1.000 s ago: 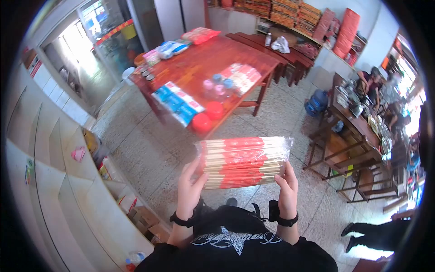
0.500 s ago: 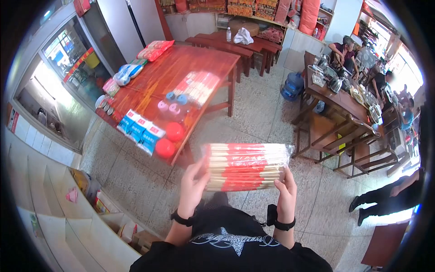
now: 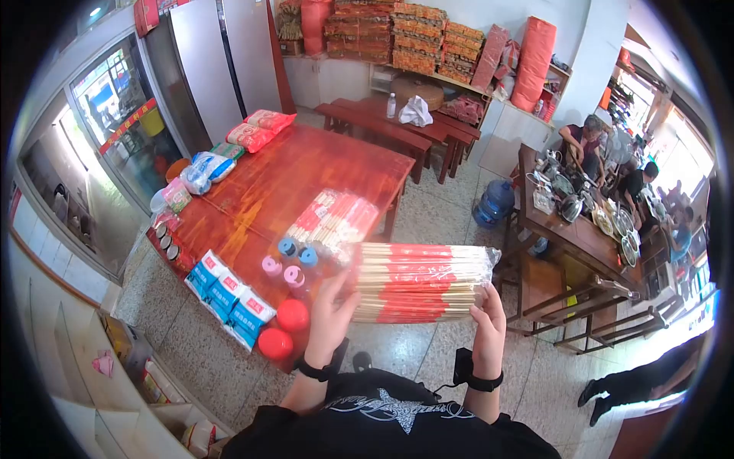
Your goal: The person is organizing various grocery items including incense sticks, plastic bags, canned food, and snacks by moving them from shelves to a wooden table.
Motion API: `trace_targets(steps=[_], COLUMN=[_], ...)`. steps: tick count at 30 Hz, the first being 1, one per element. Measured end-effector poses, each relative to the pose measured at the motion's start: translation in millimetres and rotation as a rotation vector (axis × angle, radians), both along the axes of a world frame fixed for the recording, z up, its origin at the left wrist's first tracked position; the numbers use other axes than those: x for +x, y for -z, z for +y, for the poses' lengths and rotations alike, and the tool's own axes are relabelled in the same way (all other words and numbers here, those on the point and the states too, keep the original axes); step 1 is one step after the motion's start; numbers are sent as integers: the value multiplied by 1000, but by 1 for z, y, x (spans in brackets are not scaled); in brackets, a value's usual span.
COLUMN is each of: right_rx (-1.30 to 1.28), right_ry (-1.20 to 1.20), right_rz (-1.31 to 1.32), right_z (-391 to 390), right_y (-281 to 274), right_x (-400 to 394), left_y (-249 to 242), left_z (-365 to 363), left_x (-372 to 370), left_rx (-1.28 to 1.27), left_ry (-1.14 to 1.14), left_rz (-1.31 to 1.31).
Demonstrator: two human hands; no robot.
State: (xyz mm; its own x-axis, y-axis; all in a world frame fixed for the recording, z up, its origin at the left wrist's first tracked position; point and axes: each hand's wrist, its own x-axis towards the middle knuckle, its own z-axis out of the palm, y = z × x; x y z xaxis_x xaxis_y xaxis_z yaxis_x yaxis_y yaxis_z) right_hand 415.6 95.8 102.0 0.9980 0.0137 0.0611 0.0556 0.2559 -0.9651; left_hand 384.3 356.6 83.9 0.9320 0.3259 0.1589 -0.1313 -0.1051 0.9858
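A clear-wrapped pack of chopsticks (image 3: 424,283), in red and white paper sleeves, is held up level in front of my chest. My left hand (image 3: 332,306) grips its left end, and my right hand (image 3: 488,315) pinches the lower right end. Just beyond it, more packs of chopsticks (image 3: 332,218) lie on the red wooden table (image 3: 306,161). Beside those stand bottles with blue caps (image 3: 297,251) and pink caps (image 3: 283,270), two red-lidded jars (image 3: 284,329), and several blue-and-white packets (image 3: 229,298).
Cans (image 3: 166,241) and bagged goods (image 3: 206,172) line the table's left edge. White shelving (image 3: 69,367) stands at lower left. A blue water jug (image 3: 493,205) sits on the floor to the right, near a dish-laden table (image 3: 562,222) with people around it. Benches (image 3: 375,126) are at the back.
I have come closer to the red table, which now sits nearer my hands. Both hands still hold the pack of chopsticks at about the same height.
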Motion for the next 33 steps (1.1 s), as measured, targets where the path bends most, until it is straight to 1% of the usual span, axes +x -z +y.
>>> trace_targets(steps=[4, 6, 7, 9, 14, 16, 17, 19, 21, 23, 24, 25, 27, 30, 31, 33], right_rx=[5, 9, 8, 3, -27, -38, -37, -42, -43, -74, -86, -98, -134, -145, -154, -183], right_ry=[49, 20, 8, -70, -276, -361, -394, -470, -623, -713, -755, -797, -865, -1011, -1041, -1111], right_rz=[34, 68, 85, 71, 80, 70, 75, 81, 100, 63, 68, 73, 88, 77, 85, 116], right_z=[21, 34, 41, 55, 90, 105, 112, 126, 143, 160, 170, 180, 198, 224, 231, 249], right_y=[7, 6, 4, 5, 16, 21, 23, 24, 20, 18, 19, 21, 30, 44, 49, 62], right_x=[37, 58, 69, 95, 164, 196, 210, 243, 278, 311, 324, 337, 357, 379, 384, 395], left_y=[8, 7, 11, 24, 20, 16, 22, 36, 32, 18, 13, 15, 30, 58, 60, 61], left_z=[13, 20, 25, 32, 39, 38, 41, 47, 42, 39, 39, 41, 47, 55, 58, 68], left_x=[27, 34, 36, 40, 57, 69, 76, 90, 108, 125, 133, 141, 155, 174, 179, 188], left_rx=[-74, 38, 44, -23, -25, -148, -155, 62, 16, 35, -49, -49, -29, -67, -78, -20], left_ry=[-8, -49, -65, -67, -263, -336, -379, -477, -589, -686, -711, -747, -756, -927, -956, -1019], left_rz=[20, 46, 62, 120, 164, 160, 158, 153, 161, 209, 255, 260, 154, 221, 229, 139])
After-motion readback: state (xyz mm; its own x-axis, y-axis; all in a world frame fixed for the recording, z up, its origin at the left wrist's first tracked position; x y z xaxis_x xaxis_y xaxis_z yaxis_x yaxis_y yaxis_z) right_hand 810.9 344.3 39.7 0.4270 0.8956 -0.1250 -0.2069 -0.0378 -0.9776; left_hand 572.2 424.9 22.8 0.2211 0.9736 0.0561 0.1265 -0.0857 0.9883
